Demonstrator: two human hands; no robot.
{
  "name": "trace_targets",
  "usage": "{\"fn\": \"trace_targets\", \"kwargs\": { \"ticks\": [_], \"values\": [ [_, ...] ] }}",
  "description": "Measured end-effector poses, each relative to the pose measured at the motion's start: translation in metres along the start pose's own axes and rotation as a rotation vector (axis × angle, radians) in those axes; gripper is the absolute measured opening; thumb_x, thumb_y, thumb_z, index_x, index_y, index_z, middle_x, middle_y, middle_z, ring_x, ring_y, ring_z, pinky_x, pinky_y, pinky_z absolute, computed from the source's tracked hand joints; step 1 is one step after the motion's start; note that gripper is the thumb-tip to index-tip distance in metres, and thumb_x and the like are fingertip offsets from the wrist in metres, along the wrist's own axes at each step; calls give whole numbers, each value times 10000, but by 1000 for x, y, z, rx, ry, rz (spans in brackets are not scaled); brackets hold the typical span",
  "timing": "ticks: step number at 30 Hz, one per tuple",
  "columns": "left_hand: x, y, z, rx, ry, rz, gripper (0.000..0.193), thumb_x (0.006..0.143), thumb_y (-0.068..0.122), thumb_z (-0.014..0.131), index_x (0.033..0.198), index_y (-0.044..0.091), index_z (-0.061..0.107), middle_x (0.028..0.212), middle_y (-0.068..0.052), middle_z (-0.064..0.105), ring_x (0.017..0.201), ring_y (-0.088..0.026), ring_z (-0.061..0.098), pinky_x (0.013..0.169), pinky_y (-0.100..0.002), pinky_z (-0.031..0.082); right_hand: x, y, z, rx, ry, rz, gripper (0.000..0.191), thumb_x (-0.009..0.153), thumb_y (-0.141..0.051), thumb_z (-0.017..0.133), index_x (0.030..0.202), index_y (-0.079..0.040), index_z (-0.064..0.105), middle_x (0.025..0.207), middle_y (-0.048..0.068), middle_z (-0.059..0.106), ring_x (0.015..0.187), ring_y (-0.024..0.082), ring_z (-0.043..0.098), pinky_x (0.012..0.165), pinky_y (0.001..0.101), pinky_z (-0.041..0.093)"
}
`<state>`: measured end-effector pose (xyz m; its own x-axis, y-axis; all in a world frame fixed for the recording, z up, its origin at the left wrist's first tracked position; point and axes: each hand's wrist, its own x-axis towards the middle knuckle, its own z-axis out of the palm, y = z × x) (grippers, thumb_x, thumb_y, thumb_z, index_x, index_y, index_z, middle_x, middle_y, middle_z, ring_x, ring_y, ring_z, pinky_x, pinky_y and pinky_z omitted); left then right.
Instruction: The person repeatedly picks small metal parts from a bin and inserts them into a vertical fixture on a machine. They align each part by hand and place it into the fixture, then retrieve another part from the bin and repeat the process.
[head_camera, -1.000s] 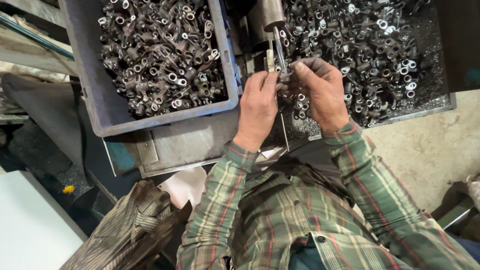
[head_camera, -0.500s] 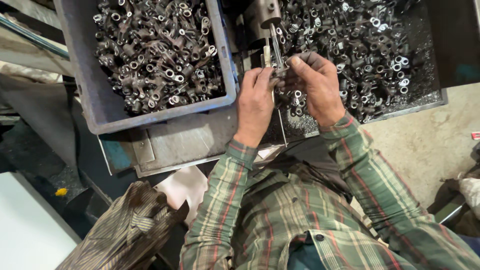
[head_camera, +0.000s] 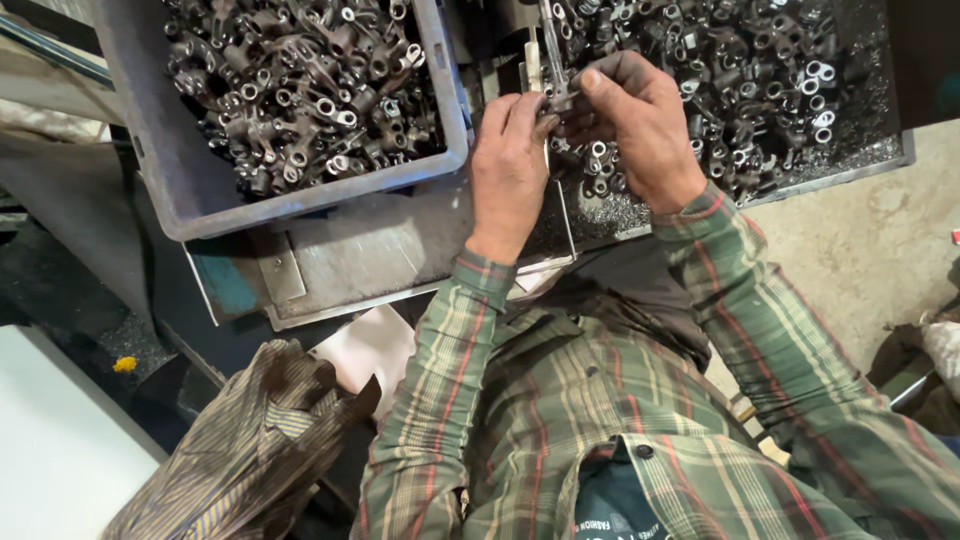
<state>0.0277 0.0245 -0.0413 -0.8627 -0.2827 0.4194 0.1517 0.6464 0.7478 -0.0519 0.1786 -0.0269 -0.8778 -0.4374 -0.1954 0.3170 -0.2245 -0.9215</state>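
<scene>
My left hand (head_camera: 510, 165) and my right hand (head_camera: 635, 115) meet at a small dark metal part (head_camera: 562, 98) pinched between their fingertips. The part sits against a thin upright metal rod (head_camera: 551, 45) of a fixture between the two bins. My right hand lies over the left edge of a tray (head_camera: 860, 165) heaped with several dark metal fork-shaped parts. My left hand is just right of a grey plastic crate (head_camera: 300, 200) filled with the same kind of parts. Both sleeves are green plaid.
A grey metal plate (head_camera: 350, 260) lies under the crate's near edge. A striped cloth bag (head_camera: 250, 450) sits at lower left beside a white surface (head_camera: 50, 440). Concrete floor (head_camera: 860, 250) shows at the right.
Both hands have stayed together at the fixture rod, and the view has shifted slightly so they appear a little higher. The fingers still work on the small part.
</scene>
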Motion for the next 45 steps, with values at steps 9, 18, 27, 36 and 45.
{"fn": "trace_targets", "kwargs": {
  "ticks": [9,18,27,36,45],
  "values": [
    [-25,35,-50,-111,-89,-119,168,930,98,760,1080,41,709,1025,-112,694,912,-287,720,795,-369,586,-48,0,-17,-742,-45,-183,284,1052,-286,673,1158,-23,690,991,77,709,848,152,668,741,301,544],
    [19,7,-106,-1349,532,-459,277,1125,253,592,1135,-14,666,1014,-148,730,906,-270,735,796,-364,611,-43,9,-12,-1592,-46,-492,450,775,-280,848,1156,-76,722,1029,112,660,971,319,587,814,437,489],
    [2,26,-97,-530,471,-277,167,1091,161,601,1178,73,714,1054,-69,757,965,-155,726,834,-307,606,-34,1,-17,-1502,54,-438,244,893,-145,782,1124,-73,753,992,117,701,924,326,668,802,442,537],
    [-13,38,-27,-82,-14,-126,291,978,130,733,1264,85,700,1158,-110,626,982,-286,677,857,-370,566,-30,-14,-11,-273,-59,-156,283,1037,71,611,1318,51,620,1252,131,713,1140,167,703,1022,293,595],
    [0,13,7,-288,150,-130,198,1032,17,651,1230,31,659,1245,-128,608,1063,-265,697,917,-320,607,-14,-11,2,-677,25,-431,306,1050,29,678,1353,-7,663,1241,145,711,1077,193,710,930,301,578]
  ]
}}
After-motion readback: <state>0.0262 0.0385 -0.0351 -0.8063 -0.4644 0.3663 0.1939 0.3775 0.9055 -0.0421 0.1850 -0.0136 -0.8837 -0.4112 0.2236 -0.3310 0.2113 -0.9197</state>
